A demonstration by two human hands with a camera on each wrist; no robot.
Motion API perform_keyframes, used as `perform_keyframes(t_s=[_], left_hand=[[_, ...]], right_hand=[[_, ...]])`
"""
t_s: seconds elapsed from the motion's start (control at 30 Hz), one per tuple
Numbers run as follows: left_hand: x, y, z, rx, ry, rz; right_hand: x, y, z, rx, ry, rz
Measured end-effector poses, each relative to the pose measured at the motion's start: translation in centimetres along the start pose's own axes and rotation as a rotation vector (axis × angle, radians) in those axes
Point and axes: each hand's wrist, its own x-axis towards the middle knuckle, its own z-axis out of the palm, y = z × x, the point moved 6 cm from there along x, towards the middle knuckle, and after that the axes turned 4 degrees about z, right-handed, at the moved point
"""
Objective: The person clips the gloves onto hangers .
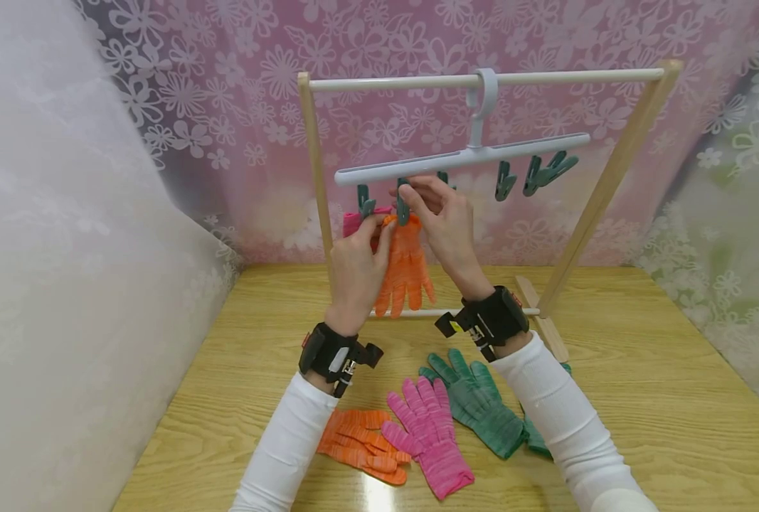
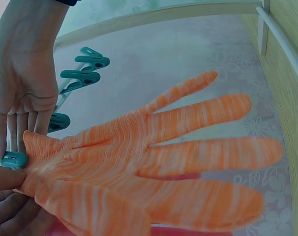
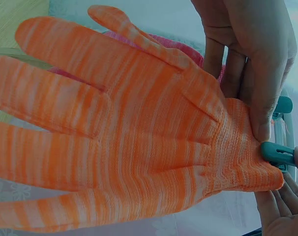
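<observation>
Left hand [image 1: 356, 276]: we are pinching the cuff of the orange striped knit glove [image 1: 406, 262].
Right hand [image 1: 449, 224]: we are pinching the dark green plastic clip [image 1: 402, 205] at that cuff.
Glove position: we are seeing it hanging fingers-down below the white plastic hanger [image 1: 513, 150].

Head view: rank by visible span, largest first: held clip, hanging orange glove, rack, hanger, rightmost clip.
1. Rack
2. Hanger
3. Hanging orange glove
4. Held clip and rightmost clip: close; the right hand partly covers the held one, so not ranked.
</observation>
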Motion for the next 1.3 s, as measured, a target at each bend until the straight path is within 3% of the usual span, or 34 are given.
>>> perform_keyframes(t_s=[0.27, 0.63, 0.93, 1.3], left_hand=[[0.2, 0.6, -0.1, 0.008, 0.041, 0.024], [0.6, 0.7, -0.6, 0.098, 0.087, 0.058], [0.8, -0.1, -0.4, 0.099, 0.064, 0.036], [-0.2, -0.2, 0.7, 0.045, -0.039, 0.124]], right_hand=[[0.1, 0.1, 0.0, 0.003, -0.003, -0.004], [-0.4, 0.7, 0.1, -0.034, -0.036, 0.076], [-1.1, 2.0, 0.0, -0.045, -0.117, 0.1], [-1.0, 3.0, -0.9, 0.004, -0.019, 0.078]])
